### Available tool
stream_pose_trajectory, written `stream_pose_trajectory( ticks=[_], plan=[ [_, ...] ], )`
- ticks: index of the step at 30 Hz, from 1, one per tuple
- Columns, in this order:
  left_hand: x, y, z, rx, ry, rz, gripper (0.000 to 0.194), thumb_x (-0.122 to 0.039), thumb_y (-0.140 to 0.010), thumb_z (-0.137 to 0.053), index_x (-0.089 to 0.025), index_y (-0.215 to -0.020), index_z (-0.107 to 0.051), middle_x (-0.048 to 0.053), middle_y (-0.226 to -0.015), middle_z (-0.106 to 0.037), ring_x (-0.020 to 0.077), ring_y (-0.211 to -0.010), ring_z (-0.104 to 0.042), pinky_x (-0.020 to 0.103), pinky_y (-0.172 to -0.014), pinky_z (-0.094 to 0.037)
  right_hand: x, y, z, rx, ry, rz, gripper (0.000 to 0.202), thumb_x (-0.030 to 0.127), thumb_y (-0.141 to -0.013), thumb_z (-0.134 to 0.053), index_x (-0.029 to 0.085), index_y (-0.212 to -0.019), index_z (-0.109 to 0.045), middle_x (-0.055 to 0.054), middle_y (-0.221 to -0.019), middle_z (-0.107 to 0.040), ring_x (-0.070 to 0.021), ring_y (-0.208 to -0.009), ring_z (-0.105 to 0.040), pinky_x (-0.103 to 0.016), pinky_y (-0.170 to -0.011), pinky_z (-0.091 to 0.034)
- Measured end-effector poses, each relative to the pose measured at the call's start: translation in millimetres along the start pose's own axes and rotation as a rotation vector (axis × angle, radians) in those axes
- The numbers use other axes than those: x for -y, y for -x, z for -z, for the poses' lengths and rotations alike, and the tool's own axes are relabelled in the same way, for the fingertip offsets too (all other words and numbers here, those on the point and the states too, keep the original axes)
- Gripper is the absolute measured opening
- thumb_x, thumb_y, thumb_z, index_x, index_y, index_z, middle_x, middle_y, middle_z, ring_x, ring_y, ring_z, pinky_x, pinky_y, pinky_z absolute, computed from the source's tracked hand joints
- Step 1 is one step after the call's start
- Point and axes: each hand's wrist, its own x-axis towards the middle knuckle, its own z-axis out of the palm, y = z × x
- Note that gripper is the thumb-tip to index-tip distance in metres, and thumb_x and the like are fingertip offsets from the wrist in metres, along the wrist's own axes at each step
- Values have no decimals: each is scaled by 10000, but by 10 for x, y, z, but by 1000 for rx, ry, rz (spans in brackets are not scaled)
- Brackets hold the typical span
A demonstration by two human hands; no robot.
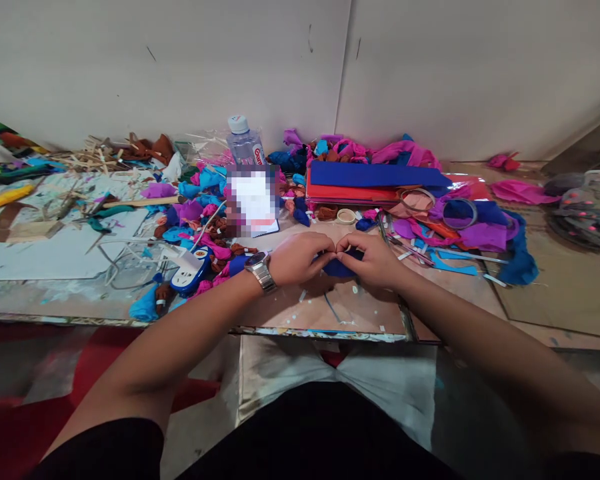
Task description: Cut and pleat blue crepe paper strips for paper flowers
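My left hand (pixel 300 259) and my right hand (pixel 375 261) meet over the front of the table, thumbs and forefingers pinched together. Between them is a dark blue piece (pixel 341 268), which looks like crepe paper, held from both sides. Part of it is hidden behind my fingers. A flat stack topped by a long blue strip (pixel 375 175), with red sheets under it, lies behind my hands. Beyond my fingertips sits a small pale ring (pixel 346 216), like a roll of tape.
Left of my hands are a blue-and-white power strip (pixel 190 270), a blurred bright screen (pixel 253 200) and a clear bottle (pixel 246 141). Colourful crumpled bundles (pixel 190 210) crowd the table. A grey tape ring (pixel 460 213) and purple scraps (pixel 485 233) lie to the right.
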Motion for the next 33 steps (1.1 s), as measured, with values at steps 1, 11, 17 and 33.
stream_pose_trajectory(
  ticks=[1, 11, 17, 33],
  plan=[
    [10, 0, 7, -6, 10, 14, 279, -344, -1035, -488, -170, -952, -689, 63, -890, -719, 193, -819, -627, 321, -771, -436, 1, 3, 8, -8, -1, -3, 111, 266, -897, -648, 194, -916, -730, -45, -891, -745, -207, -846, -656, -325, -783, -461],
    [15, -5, 73, 0, 121, 49, 303, -362, -1027, -479, -160, -965, -696, 55, -895, -733, 178, -800, -620, 310, -761, -429, 30, 22, 35, -29, 35, 31, 148, 269, -891, -670, 186, -989, -743, -59, -941, -769, -214, -849, -688, -321, -781, -475],
    [-14, -7, 74, 5, 123, 37, 302, -376, -1031, -504, -167, -941, -702, 52, -894, -745, 171, -792, -632, 304, -757, -433, 34, 7, 29, -33, -3, 30, 145, 286, -921, -638, 187, -896, -741, -44, -873, -758, -188, -805, -668, -297, -751, -452],
    [-51, 8, 119, 42, 185, 100, 211, -309, -980, -553, -167, -936, -702, 20, -850, -738, 143, -739, -622, 287, -732, -434, 54, 11, 56, -39, -33, -32, 128, 277, -867, -651, 182, -853, -735, -29, -822, -746, -179, -757, -645, -295, -730, -440]
  ],
)
